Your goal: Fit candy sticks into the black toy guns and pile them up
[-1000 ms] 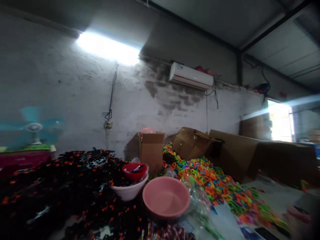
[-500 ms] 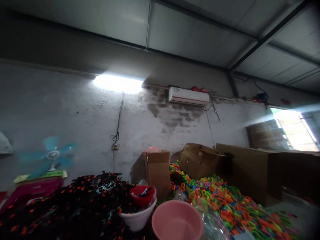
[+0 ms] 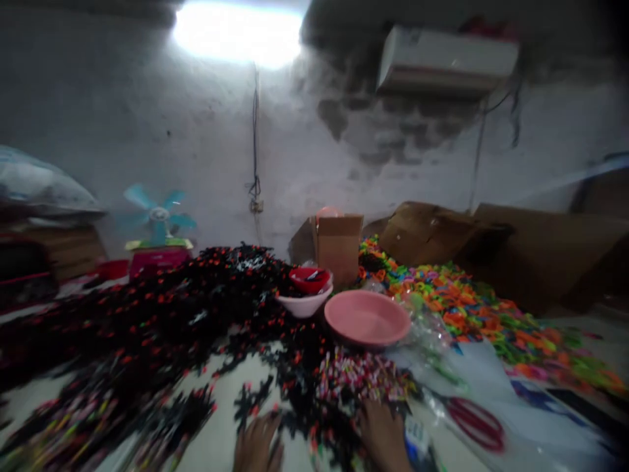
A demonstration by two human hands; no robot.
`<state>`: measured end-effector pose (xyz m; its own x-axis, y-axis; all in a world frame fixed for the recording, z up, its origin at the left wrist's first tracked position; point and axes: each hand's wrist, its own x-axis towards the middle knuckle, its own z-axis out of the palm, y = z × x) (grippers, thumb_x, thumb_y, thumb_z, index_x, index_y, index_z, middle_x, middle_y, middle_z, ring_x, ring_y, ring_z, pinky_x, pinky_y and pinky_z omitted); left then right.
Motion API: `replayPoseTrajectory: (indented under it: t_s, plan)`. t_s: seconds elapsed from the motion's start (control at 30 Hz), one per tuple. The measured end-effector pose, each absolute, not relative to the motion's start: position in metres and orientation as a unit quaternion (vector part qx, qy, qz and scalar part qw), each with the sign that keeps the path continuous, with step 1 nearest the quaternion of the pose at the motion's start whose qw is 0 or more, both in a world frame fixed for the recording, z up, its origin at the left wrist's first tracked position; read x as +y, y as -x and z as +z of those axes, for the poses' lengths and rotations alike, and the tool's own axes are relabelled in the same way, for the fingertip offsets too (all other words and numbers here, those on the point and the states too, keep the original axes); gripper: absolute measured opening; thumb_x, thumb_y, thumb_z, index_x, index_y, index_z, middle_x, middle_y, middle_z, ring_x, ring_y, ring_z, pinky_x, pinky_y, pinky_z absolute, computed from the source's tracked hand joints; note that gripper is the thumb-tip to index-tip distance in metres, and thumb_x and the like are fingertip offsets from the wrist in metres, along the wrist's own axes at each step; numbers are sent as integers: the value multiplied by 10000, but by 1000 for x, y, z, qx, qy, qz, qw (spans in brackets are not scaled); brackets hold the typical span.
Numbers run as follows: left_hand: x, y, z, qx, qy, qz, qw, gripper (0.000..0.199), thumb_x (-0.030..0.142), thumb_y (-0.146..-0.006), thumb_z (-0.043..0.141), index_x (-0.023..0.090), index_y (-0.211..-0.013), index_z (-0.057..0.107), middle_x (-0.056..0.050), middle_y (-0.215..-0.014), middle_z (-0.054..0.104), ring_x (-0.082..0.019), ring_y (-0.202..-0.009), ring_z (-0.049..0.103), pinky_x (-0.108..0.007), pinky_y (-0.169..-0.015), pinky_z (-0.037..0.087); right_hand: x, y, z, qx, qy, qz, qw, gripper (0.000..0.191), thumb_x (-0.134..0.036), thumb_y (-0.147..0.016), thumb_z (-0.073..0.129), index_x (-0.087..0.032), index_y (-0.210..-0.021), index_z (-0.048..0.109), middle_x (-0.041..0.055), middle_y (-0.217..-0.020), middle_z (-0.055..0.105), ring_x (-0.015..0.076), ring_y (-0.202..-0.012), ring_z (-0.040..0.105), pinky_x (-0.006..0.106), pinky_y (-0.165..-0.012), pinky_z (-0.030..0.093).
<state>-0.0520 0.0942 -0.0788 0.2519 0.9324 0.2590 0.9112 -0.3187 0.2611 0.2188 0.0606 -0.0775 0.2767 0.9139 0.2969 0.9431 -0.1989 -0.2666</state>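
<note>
Grip is unclear in this blur, so I cannot tell if left hand (image 3: 258, 444) or right hand (image 3: 383, 434) holds anything; small black plastic pieces with orange-red tips (image 3: 254, 397) lie beside them, toward the pale flat table's (image 3: 213, 438) near edge, probably light, stiff, best pinched mid-body.

Black pieces (image 3: 339, 423): red-dotted, scattered between my left fingers (image 3: 265, 425) and right fingers (image 3: 371, 413).
Pinkish bits (image 3: 361, 375): small, heaped beyond my right fingers.
</note>
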Motion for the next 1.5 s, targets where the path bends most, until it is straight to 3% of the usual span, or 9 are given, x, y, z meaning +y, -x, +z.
replayPoseTrajectory:
  t_s: [0.2, 0.43, 0.6, 0.73, 0.9, 1.1, 1.27, 1.37, 1.5]
  plan:
    - [87, 48, -65, 564, -778, 262, 91, 217, 240, -800, 569, 227, -985, 681, -73, -1121, 639, -274, -1118, 524, -450, -988, 359, 52, -221, -61, -577, 788, -24, 213, 285, -238, -898, 399, -142, -1077, 599, 152, -1064, 649, 309, -1039, 562, 479, -876, 349]
    - [100, 54, -63, 567, -767, 262, 149, 84, 251, -779, 624, 179, -817, 644, -87, -993, 623, -254, -1001, 559, -407, -925, 398, 34, -211, -59, -519, 676, 105, 513, 259, -382, -838, 509, -160, -966, 547, 67, -813, 614, 192, -716, 557, 334, -696, 439]
    - [99, 58, -61, 554, -742, 321, 196, 109, 275, -857, 520, 179, -875, 568, -112, -1115, 585, -212, -1070, 559, -343, -914, 442, 23, -167, -46, -496, 514, 332, 616, 303, -485, -788, 618, -212, -842, 498, 72, -927, 650, 190, -848, 615, 317, -746, 482]
    - [79, 55, -48, 533, -728, 360, 237, 149, 344, -862, 519, 196, -860, 537, -62, -978, 619, -174, -964, 603, -326, -894, 478, 16, -137, -40, -506, 484, 387, 600, 308, -494, -881, 498, -210, -999, 507, 47, -857, 655, 175, -814, 625, 299, -715, 495]
    - [45, 49, -20, 516, -678, 449, 267, 169, 339, -790, 608, 187, -753, 544, -71, -1010, 619, -179, -922, 617, -337, -872, 502, 2, -120, -27, -635, 538, 235, 502, 303, -391, -960, 378, -198, -1122, 547, 76, -1008, 611, 183, -927, 584, 319, -817, 476]
    - [28, 47, 6, 550, -660, 431, 275, 173, 353, -773, 634, 193, -787, 569, -42, -865, 627, -161, -763, 626, -321, -771, 520, -3, -121, -22, -763, 527, 69, 368, 231, -283, -932, 441, -167, -1070, 584, 98, -922, 628, 232, -867, 579, 356, -772, 451]
    - [23, 31, -1, 461, -515, 557, 459, 676, 329, -623, 780, 268, -1213, 455, -87, -1229, 587, -197, -1002, 636, -357, -889, 509, -5, -119, -21, -657, 546, 193, 482, 212, -353, -919, 462, -186, -920, 593, 22, -738, 620, 139, -628, 549, 244, -593, 423]
    - [17, 20, -5, 453, -411, 520, 596, 562, 362, -578, 811, 193, -1062, 579, -106, -1092, 668, -233, -1010, 642, -384, -897, 513, -8, -117, -19, -604, 512, 326, 516, 219, -399, -901, 489, -202, -911, 585, -4, -757, 627, 118, -612, 543, 211, -550, 430]
    - [11, 16, 3, 439, -342, 526, 643, 429, 395, -609, 796, 140, -916, 636, -102, -982, 712, -242, -947, 664, -431, -897, 519, -12, -119, -13, -632, 459, 352, 517, 313, -381, -932, 443, -222, -1175, 559, 57, -1091, 631, 169, -989, 587, 295, -865, 467]
